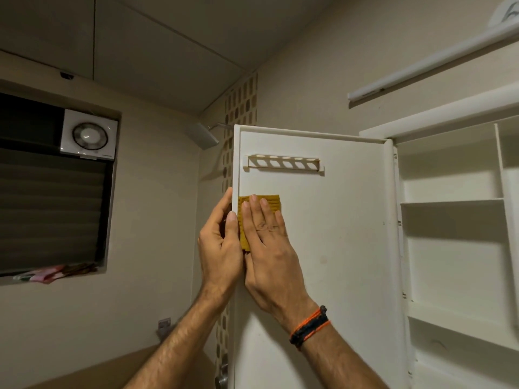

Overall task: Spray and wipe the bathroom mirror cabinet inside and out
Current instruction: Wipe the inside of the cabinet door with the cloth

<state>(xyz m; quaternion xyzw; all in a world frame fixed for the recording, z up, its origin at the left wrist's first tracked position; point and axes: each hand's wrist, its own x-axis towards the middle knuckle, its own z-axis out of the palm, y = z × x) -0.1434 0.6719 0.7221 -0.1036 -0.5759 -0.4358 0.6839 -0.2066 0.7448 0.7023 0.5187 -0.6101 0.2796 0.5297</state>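
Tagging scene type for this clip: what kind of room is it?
Most likely a home bathroom: a shower head on the wall, an exhaust fan in the window, and an open wall cabinet with shelves.

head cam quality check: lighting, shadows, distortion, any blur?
Head view: dim, warm light; window dark. Wide-angle bend shows on the light tube. Holder casts a shadow on the door. Hands and cloth are sharp: left hand grips the door edge, right hand presses the cloth flat.

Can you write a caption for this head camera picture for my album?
Right hand presses a yellow cloth on the open door; left hand holds its edge.
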